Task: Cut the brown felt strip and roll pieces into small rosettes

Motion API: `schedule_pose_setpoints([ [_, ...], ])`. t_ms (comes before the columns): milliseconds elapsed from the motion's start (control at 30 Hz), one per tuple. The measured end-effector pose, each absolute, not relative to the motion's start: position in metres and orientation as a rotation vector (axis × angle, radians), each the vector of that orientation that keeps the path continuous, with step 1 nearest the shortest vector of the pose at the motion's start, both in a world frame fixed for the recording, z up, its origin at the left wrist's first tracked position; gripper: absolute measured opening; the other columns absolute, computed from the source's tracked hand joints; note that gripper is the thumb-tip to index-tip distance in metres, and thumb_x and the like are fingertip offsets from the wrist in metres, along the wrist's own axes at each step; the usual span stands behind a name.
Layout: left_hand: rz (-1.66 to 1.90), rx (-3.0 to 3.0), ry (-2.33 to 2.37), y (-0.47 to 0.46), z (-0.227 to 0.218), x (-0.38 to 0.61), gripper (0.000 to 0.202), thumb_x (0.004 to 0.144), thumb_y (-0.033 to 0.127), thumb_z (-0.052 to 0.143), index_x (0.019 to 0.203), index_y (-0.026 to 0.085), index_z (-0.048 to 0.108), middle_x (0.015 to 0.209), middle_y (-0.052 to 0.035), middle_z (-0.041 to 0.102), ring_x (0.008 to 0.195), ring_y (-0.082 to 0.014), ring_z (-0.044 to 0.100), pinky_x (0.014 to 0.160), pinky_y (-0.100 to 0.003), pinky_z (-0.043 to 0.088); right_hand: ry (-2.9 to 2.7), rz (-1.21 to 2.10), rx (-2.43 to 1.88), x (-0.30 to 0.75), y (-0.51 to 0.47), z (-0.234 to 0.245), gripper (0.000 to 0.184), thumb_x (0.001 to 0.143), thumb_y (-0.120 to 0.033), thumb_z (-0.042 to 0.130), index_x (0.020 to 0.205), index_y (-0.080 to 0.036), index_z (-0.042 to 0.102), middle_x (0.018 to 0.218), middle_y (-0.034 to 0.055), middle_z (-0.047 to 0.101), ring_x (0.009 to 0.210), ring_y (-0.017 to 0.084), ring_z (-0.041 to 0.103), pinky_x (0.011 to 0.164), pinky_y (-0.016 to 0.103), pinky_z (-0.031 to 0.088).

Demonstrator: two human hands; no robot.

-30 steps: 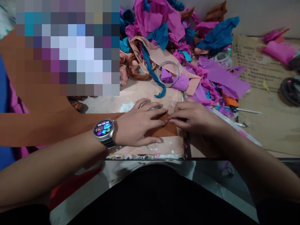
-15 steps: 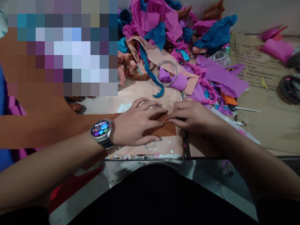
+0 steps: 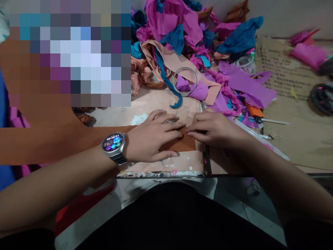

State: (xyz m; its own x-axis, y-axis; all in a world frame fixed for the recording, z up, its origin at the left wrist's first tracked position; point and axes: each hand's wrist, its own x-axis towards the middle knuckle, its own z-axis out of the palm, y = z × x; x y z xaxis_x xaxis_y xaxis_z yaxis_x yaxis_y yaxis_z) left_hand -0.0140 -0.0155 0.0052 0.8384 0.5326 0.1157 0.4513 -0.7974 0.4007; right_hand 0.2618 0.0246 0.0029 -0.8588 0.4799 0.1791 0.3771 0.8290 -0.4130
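A long brown paper strip (image 3: 52, 144) runs from the left edge to the middle of the table. My left hand (image 3: 152, 137), a smartwatch (image 3: 113, 144) on its wrist, lies flat on the strip's right end with fingers stretched out. My right hand (image 3: 217, 130) presses its fingertips together on the strip's folded end (image 3: 186, 143), right beside the left fingertips. Both hands rest on a peach paper sheet (image 3: 156, 100).
A heap of pink, purple, blue and brown crepe paper scraps (image 3: 197, 34) fills the far side. A clear tape ring (image 3: 185, 81) lies in it. Orange-handled scissors (image 3: 256, 114) sit to the right, on cardboard (image 3: 293, 104). The table's front edge (image 3: 166, 176) is close to me.
Almost nothing differs; my fingertips have shifted slightly along the strip's end while both hands stay pressed on it.
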Motion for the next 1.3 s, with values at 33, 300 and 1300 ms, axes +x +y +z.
schedule_pose_setpoints([
  [33, 0.313, 2.642, 0.752, -0.016, 0.006, -0.014, 0.057, 0.097, 0.061, 0.055, 0.135, 0.019, 0.062, 0.155, -0.0135, 0.055, 0.144, -0.0388, 0.044, 0.122, -0.061, 0.024, -2.734, 0.542, -0.659, 0.262, 0.025, 0.003, 0.017, 0.098, -0.022, 0.063, 0.104, -0.022, 0.079, 0.091, 0.0047, 0.075, 0.078, 0.015, 0.065, 0.077, 0.032, 0.043],
  [300, 0.327, 2.627, 0.781, -0.016, 0.002, -0.014, 0.07, 0.097, 0.061, 0.055, 0.152, 0.018, 0.05, 0.153, -0.0163, 0.056, 0.143, -0.0403, 0.044, 0.12, -0.062, 0.025, -2.718, 0.672, -0.708, 0.261, 0.021, 0.013, 0.02, 0.091, -0.018, 0.063, 0.105, -0.02, 0.077, 0.097, 0.0059, 0.076, 0.084, 0.017, 0.068, 0.082, 0.035, 0.043],
  [1300, 0.305, 2.65, 0.798, -0.017, 0.003, -0.012, 0.067, 0.097, 0.061, 0.055, 0.15, 0.02, 0.054, 0.153, -0.0139, 0.056, 0.142, -0.0409, 0.043, 0.119, -0.062, 0.026, -2.76, 0.592, -0.662, 0.267, 0.027, 0.018, 0.026, 0.087, -0.01, 0.052, 0.085, -0.021, 0.076, 0.076, 0.0003, 0.067, 0.071, 0.014, 0.06, 0.084, 0.037, 0.036],
])
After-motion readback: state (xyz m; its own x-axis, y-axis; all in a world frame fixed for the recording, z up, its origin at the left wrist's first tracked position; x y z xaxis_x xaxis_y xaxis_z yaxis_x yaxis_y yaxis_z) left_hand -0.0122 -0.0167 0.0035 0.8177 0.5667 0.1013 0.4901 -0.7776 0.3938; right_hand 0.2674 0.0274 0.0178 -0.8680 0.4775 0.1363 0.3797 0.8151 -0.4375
